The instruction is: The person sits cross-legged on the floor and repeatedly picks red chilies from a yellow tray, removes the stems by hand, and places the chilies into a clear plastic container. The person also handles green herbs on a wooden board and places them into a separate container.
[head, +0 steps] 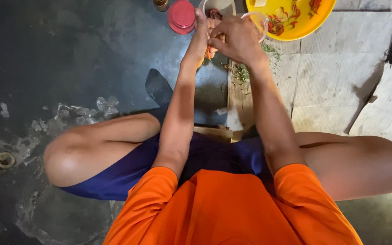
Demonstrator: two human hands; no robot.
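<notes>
Small orange piece (208,52) pinched between left hand (201,31), right hand (236,37).

**What I Am Wearing**

I have on a bright orange shirt (232,208). It fills the bottom middle of the frame. Its sleeves are short and stop above my elbows, so my arms are bare. My shorts (209,159) are dark blue and show just above the shirt, in the middle. My knees are bare too, one at the left and one at the right. My left hand (201,34) and right hand (237,38), at the top middle, have no gloves or rings that I can see.
</notes>
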